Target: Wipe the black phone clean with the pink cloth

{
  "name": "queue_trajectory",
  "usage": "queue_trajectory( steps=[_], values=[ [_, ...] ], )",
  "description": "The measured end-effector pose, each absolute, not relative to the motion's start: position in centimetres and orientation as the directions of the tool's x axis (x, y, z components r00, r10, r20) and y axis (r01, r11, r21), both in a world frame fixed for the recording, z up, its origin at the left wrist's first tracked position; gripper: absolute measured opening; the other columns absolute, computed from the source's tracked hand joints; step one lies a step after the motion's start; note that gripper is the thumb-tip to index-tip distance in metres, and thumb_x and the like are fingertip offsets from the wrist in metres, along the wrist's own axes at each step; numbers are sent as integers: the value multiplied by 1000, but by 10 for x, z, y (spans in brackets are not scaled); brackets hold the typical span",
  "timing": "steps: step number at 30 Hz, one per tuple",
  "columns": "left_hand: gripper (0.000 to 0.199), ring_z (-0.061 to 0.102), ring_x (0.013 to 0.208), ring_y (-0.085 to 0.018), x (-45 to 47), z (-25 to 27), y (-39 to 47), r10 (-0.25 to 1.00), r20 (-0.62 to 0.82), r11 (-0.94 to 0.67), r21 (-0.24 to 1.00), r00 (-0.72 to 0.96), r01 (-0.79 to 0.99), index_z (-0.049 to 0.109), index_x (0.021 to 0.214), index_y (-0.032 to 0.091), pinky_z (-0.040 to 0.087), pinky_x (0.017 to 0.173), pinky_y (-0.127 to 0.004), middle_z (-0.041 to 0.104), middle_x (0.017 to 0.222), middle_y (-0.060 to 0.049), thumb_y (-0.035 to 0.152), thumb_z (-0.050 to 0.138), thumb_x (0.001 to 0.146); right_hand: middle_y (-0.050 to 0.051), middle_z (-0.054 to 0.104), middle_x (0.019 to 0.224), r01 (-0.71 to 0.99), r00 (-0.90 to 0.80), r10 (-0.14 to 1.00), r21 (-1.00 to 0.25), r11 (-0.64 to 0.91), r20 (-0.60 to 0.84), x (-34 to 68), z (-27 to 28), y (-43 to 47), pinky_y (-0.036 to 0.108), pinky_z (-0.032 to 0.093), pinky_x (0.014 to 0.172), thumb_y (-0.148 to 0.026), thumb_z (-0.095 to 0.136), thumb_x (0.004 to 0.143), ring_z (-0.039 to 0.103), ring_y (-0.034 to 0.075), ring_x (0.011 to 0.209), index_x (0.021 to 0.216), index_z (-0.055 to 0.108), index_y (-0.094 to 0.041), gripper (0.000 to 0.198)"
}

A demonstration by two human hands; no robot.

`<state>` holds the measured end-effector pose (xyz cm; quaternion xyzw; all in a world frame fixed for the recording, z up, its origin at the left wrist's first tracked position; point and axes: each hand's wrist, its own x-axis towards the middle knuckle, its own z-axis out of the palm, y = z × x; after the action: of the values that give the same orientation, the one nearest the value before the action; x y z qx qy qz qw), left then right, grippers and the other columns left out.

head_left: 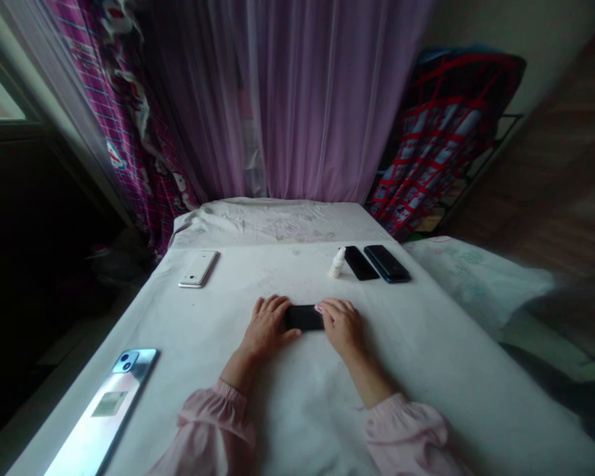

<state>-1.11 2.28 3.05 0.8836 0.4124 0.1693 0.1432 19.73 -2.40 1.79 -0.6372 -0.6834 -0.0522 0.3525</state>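
A black phone (305, 318) lies flat on the white-covered table, its long side running left to right. My left hand (269, 324) grips its left end, fingers over the far edge and thumb along the near edge. At the phone's right end, my right hand (344, 324) rests with curled fingers. A small pinkish-white piece (318, 308), perhaps cloth, peeks out at those fingertips; most of it is hidden. Beyond the right hand stands a small white dropper bottle (337, 263), upright and apart from it.
Two dark phones (361, 263) (387, 263) lie behind the bottle at the back right. A white phone (199, 269) is at the back left, and a shiny light-blue phone (104, 413) near the front left edge. Purple curtains (317, 99) hang beyond the table (297, 410).
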Motion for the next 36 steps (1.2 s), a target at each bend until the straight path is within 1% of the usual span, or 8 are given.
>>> queue_trajectory(
  steps=[3, 8, 11, 15, 18, 27, 31, 36],
  values=[
    [65, 38, 136, -32, -10, 32, 22, 788, 159, -602, 406, 595, 688, 50, 132, 21, 19, 113, -60, 53, 139, -13, 54, 68, 79, 5, 72, 101, 927, 21, 857, -331, 177, 515, 183, 22, -24, 34, 41, 84, -13, 50, 89, 56, 22, 97, 91, 73, -22, 25],
    [68, 38, 135, -31, -11, 29, 22, 779, 173, -612, 419, 603, 670, 51, 132, 21, 19, 113, -58, 53, 139, -12, 58, 68, 78, 3, 71, 109, 922, -82, 858, -289, 259, 506, 161, 21, -23, 34, 37, 87, -12, 50, 88, 54, 21, 102, 95, 73, -23, 26],
    [70, 38, 135, -31, -11, 25, 22, 777, 197, -617, 426, 598, 662, 51, 132, 21, 18, 114, -56, 53, 139, -11, 60, 68, 76, 3, 71, 108, 933, -31, 845, -289, 216, 533, 169, 17, -26, 33, 38, 85, -17, 52, 89, 55, 22, 103, 92, 74, -25, 24],
    [71, 38, 135, -31, -11, 21, 23, 775, 215, -621, 433, 594, 653, 52, 131, 21, 17, 114, -56, 53, 139, -11, 60, 70, 74, 6, 72, 106, 955, 104, 810, -287, 81, 577, 190, 11, -31, 36, 39, 85, -22, 52, 90, 56, 24, 103, 89, 75, -23, 24],
    [73, 37, 135, -32, -11, 22, 24, 777, 204, -616, 445, 596, 650, 52, 131, 20, 17, 114, -58, 52, 139, -12, 61, 71, 73, 7, 71, 109, 966, 120, 812, -256, 38, 572, 187, 12, -31, 39, 39, 85, -21, 51, 91, 54, 27, 109, 89, 75, -23, 24],
    [77, 39, 135, -32, -11, 28, 22, 791, 178, -591, 469, 585, 656, 53, 130, 23, 18, 114, -58, 54, 138, -12, 64, 73, 68, 2, 66, 121, 939, -143, 882, -221, 265, 450, 153, 22, -25, 39, 37, 93, -13, 50, 89, 48, 26, 120, 106, 71, -28, 31],
    [78, 38, 136, -32, -12, 26, 22, 789, 170, -593, 465, 591, 657, 53, 129, 21, 16, 115, -58, 53, 139, -12, 62, 76, 66, 2, 66, 121, 945, -137, 876, -204, 256, 463, 184, 23, -29, 40, 38, 92, -14, 51, 88, 49, 27, 119, 103, 72, -31, 31],
    [76, 37, 136, -33, -16, 23, 24, 770, 148, -611, 447, 620, 653, 51, 131, 21, 17, 115, -59, 51, 141, -13, 53, 79, 68, 6, 67, 117, 959, -83, 855, -192, 208, 513, 206, 20, -32, 41, 38, 89, -14, 49, 89, 50, 28, 116, 98, 74, -27, 29]
  ],
)
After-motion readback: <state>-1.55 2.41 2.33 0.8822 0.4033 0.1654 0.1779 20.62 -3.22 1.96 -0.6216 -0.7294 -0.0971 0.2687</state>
